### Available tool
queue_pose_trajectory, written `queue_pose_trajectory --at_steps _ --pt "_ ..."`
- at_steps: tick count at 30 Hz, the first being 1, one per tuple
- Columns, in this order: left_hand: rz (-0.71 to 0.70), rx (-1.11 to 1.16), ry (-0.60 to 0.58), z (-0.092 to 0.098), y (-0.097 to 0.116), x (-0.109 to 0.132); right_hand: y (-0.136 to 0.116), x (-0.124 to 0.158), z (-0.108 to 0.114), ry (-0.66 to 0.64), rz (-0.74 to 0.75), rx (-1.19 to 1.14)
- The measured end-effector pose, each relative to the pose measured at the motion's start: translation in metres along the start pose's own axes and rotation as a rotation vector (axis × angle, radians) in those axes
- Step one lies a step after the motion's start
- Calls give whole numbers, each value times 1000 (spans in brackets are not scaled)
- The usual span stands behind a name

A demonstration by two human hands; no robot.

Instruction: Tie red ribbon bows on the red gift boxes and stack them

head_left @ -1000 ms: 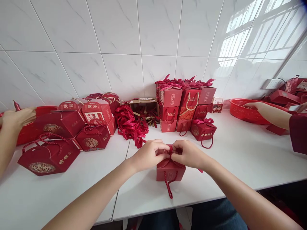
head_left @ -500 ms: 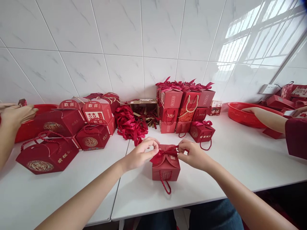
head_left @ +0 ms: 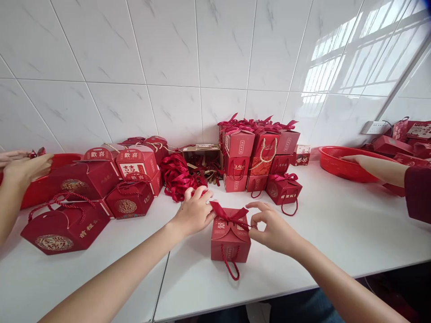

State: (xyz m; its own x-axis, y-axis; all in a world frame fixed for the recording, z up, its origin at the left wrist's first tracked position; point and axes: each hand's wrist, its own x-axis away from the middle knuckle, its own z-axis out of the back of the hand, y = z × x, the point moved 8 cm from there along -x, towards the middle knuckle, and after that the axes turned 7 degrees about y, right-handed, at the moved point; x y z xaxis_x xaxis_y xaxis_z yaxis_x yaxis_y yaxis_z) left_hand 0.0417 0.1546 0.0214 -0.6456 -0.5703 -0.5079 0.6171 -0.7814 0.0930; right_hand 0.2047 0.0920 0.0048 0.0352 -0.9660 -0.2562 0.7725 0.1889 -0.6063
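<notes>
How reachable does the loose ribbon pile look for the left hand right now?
Probably yes: the left hand is close to the near side of the ribbon pile, and no box stands between them.

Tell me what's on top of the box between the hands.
A red ribbon bow lies over the flaps, hiding where they meet; the closed box hides its inside.

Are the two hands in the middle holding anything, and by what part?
The right hand appears to pinch the bow by its right end. The left hand is at its left end; whether it grips cannot be told.
</notes>
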Motion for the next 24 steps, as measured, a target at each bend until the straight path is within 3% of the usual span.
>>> queue_pose_trajectory --at_steps 3,6,12,16,18,20,22,24 --pt "66 -75 7 -3 -3 7 -3 4 -1 26 17 -10" --pt "149 -41 -60 -9 -8 17 1 9 1 74 8 13" --pt "221 454 -382 -43 -7 55 32 23 21 234 -59 93" --pt "352 577 -404 -70 7 64 38 36 36 329 -29 -44" --pt "391 583 -358 -80 18 60 30 47 38 366 29 -31" --pt "407 577 -305 -86 29 52 15 61 43 489 138 25" --pt "408 555 -254 -89 36 41 -6 78 40 594 355 57" --pt "383 515 -218 -91 40 27 -19 86 25 554 553 77"
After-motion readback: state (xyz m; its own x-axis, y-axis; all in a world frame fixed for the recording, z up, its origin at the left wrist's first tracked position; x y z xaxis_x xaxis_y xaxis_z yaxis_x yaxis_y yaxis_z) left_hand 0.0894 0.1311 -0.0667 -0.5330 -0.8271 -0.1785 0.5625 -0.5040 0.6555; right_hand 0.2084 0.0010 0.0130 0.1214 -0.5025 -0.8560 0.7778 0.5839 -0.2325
